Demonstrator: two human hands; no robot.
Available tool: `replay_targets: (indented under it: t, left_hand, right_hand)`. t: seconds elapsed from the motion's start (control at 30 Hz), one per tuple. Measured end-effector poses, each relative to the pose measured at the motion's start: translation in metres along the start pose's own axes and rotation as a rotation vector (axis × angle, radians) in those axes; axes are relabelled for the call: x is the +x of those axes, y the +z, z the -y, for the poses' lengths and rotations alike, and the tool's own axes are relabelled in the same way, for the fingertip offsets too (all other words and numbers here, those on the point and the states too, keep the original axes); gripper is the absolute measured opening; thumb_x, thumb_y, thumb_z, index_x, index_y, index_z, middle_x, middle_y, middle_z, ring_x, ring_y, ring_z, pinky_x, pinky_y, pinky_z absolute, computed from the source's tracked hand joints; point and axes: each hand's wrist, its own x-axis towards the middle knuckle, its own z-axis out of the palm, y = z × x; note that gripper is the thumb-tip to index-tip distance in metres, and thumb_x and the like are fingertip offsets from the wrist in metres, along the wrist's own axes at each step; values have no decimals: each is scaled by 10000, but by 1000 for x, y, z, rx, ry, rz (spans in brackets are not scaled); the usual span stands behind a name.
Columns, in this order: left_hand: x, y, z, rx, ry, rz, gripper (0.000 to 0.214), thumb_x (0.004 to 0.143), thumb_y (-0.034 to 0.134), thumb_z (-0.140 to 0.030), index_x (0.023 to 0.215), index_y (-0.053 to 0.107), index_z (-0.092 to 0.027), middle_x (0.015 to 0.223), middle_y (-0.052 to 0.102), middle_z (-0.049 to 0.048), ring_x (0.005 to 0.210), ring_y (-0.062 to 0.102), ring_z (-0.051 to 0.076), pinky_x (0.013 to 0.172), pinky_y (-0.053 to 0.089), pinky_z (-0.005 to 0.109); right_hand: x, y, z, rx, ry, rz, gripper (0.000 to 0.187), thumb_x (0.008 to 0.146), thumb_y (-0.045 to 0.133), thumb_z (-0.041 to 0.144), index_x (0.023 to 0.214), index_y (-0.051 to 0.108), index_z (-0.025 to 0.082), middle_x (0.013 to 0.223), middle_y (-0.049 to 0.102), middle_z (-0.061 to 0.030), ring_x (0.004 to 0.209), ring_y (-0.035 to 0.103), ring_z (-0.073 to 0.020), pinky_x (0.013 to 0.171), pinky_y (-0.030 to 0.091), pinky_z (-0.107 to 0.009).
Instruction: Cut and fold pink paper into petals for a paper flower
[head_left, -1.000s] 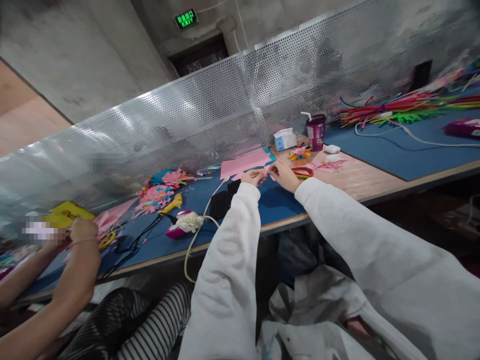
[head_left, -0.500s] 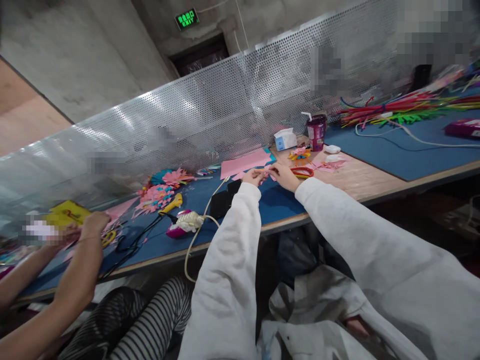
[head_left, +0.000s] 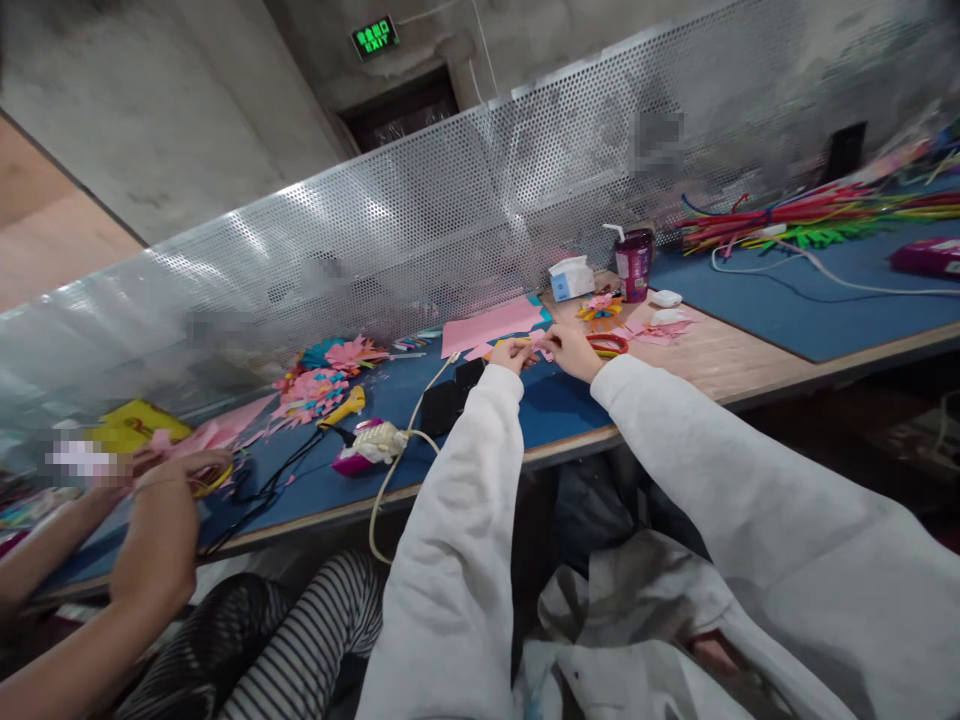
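Concrete walls, a green exit sign [head_left: 374, 38], and a perforated metal screen [head_left: 420, 230] running slantwise behind a long bench [head_left: 559, 410] with blue mats on it. Right in the middle, just above the near mat, is a small bit of pink paper [head_left: 537, 340], held up between two bare hands. Left hand [head_left: 510, 354] has its grip pinched on one side of it, right hand [head_left: 571, 352] has thumb and finger pressed together on the other, so yeah, both on the same scrap. Red loop [head_left: 611, 346] just beside the right hand, pink sheet [head_left: 491, 322] lying behind the left. Near the left wrist there's some dark thing [head_left: 442, 405], can't tell what. Further out: paper flower [head_left: 600, 307], tissue pack [head_left: 571, 278] and purple cup [head_left: 633, 265] with a straw on the right, yellow glue gun [head_left: 345, 406] and fluffy pink pile [head_left: 311, 394] on the left. Far left, a co-worker's hand [head_left: 180, 472] is over pink paper too.
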Motion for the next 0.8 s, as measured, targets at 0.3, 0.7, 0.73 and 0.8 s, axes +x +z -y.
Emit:
replay_targets:
  t: [0.3,0.7,0.73,0.8]
  left_hand:
    - [-3,-1,3,52,25,56,182,742,627,-338,784,561,-174,611,660,16,580,648,156,536,495,248]
    - [-1,-1,-2,-13,-66,-50,136,777,589,-238,853,579,-126,697,687,57,580,658,158,560,520,275]
    - [-2,-1,-3,-6,-74,-61,129,783,580,-232,853,582,-124,702,688,61,581,658,159,568,521,279]
    - [-3,-1,-5,7,-87,-81,107,795,563,-216,841,583,-122,696,685,60,579,657,159,570,519,279]
  right_hand:
    - [0,1,-6,0,-48,92,153,789,517,176,637,504,161,577,531,-7,559,483,-129,553,380,-240]
    - [-4,5,-4,-199,-172,44,199,832,501,130,965,646,156,975,616,-98,885,570,-210,819,448,-337]
    - [-4,6,-4,-199,-189,46,212,835,489,123,972,648,154,987,615,-99,893,571,-209,827,449,-337]
    - [-4,6,-4,-200,-216,43,225,837,478,117,976,650,156,1006,610,-99,907,569,-205,834,452,-334]
